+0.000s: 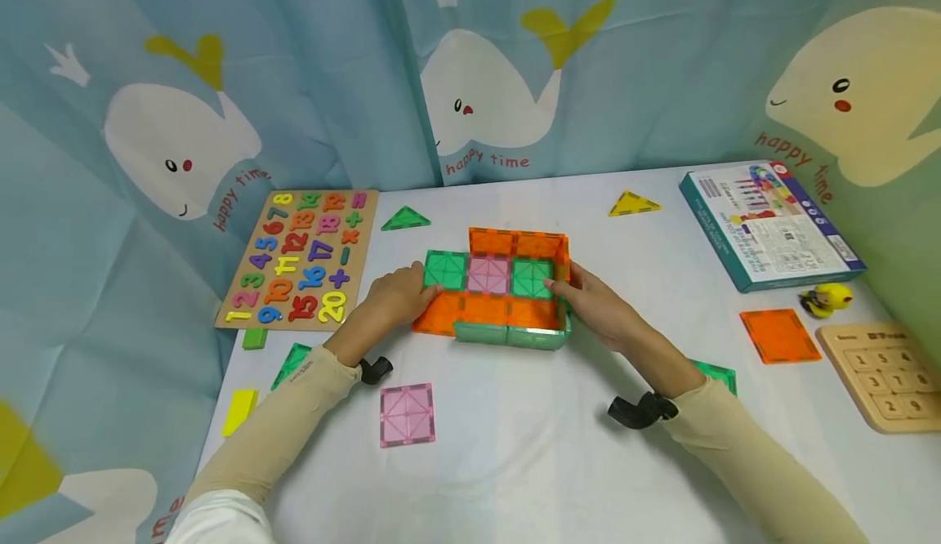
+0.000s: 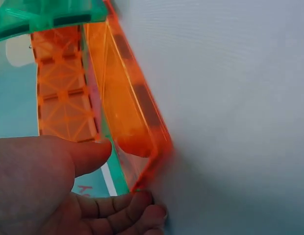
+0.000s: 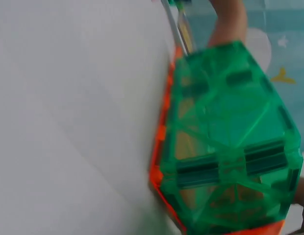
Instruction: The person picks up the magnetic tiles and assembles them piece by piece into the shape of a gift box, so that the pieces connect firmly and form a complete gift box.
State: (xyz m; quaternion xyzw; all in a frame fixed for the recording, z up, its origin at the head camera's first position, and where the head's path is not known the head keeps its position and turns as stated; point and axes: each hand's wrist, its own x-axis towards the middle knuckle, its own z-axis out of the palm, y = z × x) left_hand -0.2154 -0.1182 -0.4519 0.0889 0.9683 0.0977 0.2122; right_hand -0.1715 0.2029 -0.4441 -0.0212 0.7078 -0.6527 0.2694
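A box-like build of translucent magnetic tiles [image 1: 485, 309] stands mid-table: orange tiles form the back and lower parts, a green-pink-green row runs along the middle, and green tiles [image 3: 230, 122] edge the front. At its left end, my left hand [image 1: 397, 295] pinches the corner, thumb on one side and fingers beneath an orange tile [image 2: 123, 93] in the left wrist view. My right hand [image 1: 606, 309] grips the right end, its thumb over a green tile [image 1: 532, 278]. In the right wrist view, green tiles hide most of that hand.
A loose pink tile [image 1: 408, 415] lies in front of the build. Around it are a number board [image 1: 294, 315], green [image 1: 406, 218] and yellow [image 1: 634, 203] triangles, an orange square [image 1: 779, 336], a boxed set [image 1: 772, 225], a yellow toy [image 1: 827, 299] and a wooden number board [image 1: 882, 376].
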